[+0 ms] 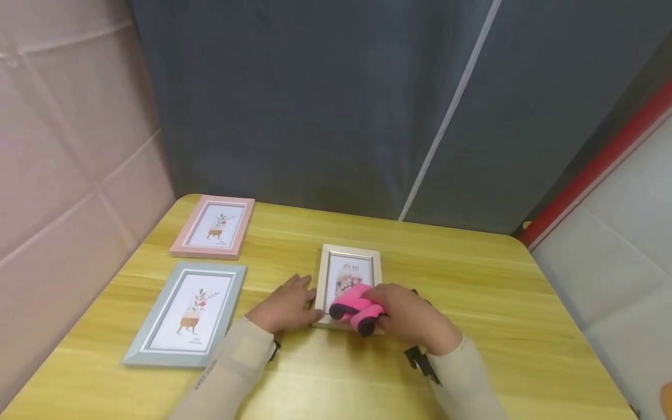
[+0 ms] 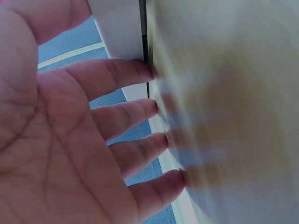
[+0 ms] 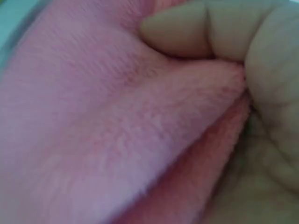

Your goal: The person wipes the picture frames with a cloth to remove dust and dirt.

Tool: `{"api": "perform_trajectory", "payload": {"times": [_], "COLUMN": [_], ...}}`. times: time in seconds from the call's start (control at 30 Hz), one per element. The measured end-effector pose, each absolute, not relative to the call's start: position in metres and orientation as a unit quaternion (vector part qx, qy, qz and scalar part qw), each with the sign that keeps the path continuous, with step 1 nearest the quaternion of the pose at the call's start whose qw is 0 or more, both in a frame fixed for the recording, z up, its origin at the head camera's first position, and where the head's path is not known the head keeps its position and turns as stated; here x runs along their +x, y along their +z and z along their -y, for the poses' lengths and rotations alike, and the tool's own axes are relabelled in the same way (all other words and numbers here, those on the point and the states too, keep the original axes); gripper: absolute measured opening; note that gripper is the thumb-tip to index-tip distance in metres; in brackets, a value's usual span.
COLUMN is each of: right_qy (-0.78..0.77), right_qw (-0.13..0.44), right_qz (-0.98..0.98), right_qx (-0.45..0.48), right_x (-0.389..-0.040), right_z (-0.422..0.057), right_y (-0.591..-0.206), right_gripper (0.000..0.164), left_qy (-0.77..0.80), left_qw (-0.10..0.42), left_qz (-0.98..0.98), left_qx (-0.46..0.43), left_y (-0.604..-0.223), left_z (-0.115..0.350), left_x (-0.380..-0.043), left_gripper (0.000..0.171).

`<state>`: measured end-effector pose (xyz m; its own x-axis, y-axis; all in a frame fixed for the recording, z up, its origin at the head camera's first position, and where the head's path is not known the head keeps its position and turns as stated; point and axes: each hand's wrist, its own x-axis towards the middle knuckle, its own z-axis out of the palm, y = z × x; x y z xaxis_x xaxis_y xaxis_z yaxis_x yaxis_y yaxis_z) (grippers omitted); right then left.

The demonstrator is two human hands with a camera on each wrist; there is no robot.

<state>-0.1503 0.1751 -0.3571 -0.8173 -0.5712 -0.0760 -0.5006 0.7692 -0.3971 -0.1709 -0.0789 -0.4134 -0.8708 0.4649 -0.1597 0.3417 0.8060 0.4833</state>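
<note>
A cream picture frame [image 1: 322, 277] lies flat on the wooden table, its print partly covered by a folded pink cloth [image 1: 353, 300] with dark edging. My right hand [image 1: 415, 315] grips this cloth over the lower part of the frame. Up close in the right wrist view, fuzzy pink cloth [image 3: 103, 107] bunches between the thumb and fingers. My left hand [image 1: 286, 304] rests at the frame's left side, thumb by its lower left corner. Extended fingers [image 2: 135, 154] touch the tabletop with their tips in the left wrist view, beside the frame's edge [image 2: 121, 32].
To the left lie two more picture frames, a pink one [image 1: 205, 254] at the back and a light blue one [image 1: 163, 358] nearer, close to my left forearm. A dark curtain [image 1: 315, 105] hangs behind the table [image 1: 472, 280]. Pale walls stand on both sides.
</note>
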Motion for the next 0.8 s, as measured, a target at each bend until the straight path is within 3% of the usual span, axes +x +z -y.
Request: {"api": "perform_trajectory", "payload": {"times": [0.23, 0.5, 0.57, 0.73, 0.8], "right_qy": [-0.092, -0.076, -0.091, -0.145, -0.157], "right_qw": [0.079, 0.075, 0.086, 0.127, 0.133], "right_qz": [-0.953, -0.97, -0.97, -0.965, -0.962], "right_qx": [-0.277, -0.22, -0.209, -0.18, -0.18], "right_x": [-0.133, -0.165, -0.177, -0.206, -0.214], "right_z": [-0.157, -0.149, -0.152, -0.164, -0.167], "right_y": [-0.363, -0.378, -0.38, -0.384, -0.385], "right_gripper": [0.018, 0.015, 0.02, 0.051, 0.054], "left_qy": [0.226, 0.222, 0.221, 0.22, 0.221], "left_qw": [0.14, 0.142, 0.141, 0.14, 0.143], "left_qz": [-0.94, -0.94, -0.94, -0.94, -0.94], "left_qx": [0.214, 0.217, 0.219, 0.218, 0.215], "left_y": [-0.413, -0.412, -0.412, -0.413, -0.413], "left_z": [0.079, 0.081, 0.081, 0.082, 0.081], "left_x": [-0.171, -0.172, -0.172, -0.173, -0.173], "left_gripper": [0.06, 0.06, 0.06, 0.06, 0.061]}}
